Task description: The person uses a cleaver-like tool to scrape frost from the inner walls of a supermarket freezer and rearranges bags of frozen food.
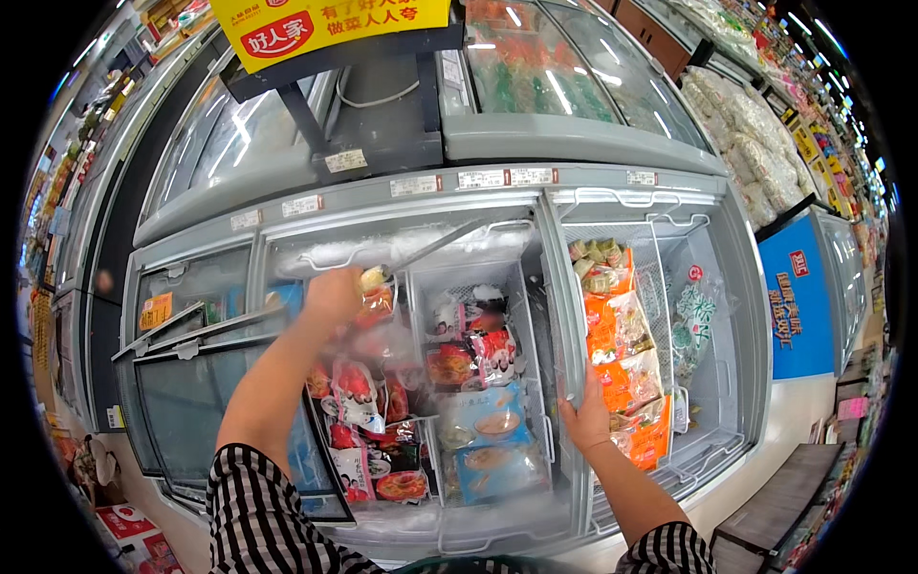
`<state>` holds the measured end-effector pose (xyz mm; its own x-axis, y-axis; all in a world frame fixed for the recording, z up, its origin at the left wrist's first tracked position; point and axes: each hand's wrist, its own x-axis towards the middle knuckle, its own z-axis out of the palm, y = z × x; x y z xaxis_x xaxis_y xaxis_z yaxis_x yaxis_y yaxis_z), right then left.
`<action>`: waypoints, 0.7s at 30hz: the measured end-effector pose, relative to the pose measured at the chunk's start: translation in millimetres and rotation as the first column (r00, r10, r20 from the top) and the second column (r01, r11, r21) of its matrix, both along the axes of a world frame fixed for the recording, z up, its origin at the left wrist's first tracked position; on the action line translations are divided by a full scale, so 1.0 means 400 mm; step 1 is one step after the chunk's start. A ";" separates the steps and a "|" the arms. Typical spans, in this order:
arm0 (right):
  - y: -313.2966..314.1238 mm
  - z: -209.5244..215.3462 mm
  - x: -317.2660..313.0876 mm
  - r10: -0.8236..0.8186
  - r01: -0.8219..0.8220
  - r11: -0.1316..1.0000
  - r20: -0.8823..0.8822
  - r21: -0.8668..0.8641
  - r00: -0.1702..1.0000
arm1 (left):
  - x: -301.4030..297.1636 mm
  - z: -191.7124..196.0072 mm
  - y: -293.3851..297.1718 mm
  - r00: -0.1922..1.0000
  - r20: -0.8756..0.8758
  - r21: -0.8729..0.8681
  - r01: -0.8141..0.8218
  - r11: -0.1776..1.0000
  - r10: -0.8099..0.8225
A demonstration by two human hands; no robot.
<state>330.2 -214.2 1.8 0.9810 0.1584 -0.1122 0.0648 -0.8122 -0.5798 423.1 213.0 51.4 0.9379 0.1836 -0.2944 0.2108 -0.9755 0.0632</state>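
Observation:
My left hand (pixel 335 301) is closed round the pale handle of a long, thin metal-bladed tool (pixel 435 245). Its blade slants up to the right, beside the frosted back wall of an open chest freezer (pixel 335 232). Below that hand lie red and black food packets (pixel 368 392) in a wire basket, partly hazed by cold mist. My right hand (pixel 587 418) grips the grey divider frame (pixel 564 325) between two compartments, thumb on one side and fingers on the other. Orange food bags (pixel 622 330) sit just right of it.
Blue-and-white bags (pixel 488 430) fill the near part of the middle basket. Glass sliding lids (pixel 206 402) are at the left. A yellow sign (pixel 335 33) stands over the back edge. More glass-topped freezers (pixel 574 143) adjoin behind, and a blue-sided freezer (pixel 798 297) stands at the right.

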 end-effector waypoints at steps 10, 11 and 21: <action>-0.004 -0.011 -0.001 0.006 -0.006 1.000 0.003 -0.010 1.000 | 0.036 -0.026 0.040 0.998 0.025 0.001 0.059 0.998 -0.059; -0.003 -0.006 -0.002 0.003 -0.003 1.000 -0.012 -0.006 1.000 | 0.030 -0.004 0.030 0.999 0.009 -0.022 0.040 0.999 -0.040; -0.001 -0.013 0.005 0.008 -0.008 1.000 0.036 0.006 0.999 | 0.057 0.011 0.015 0.990 -0.115 0.033 0.084 0.996 -0.079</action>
<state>332.3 -214.5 -3.6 0.9830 0.1669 -0.0763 0.0920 -0.8080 -0.5819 445.8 218.8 55.9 0.9109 0.1211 -0.3944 0.1344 -0.9909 0.0060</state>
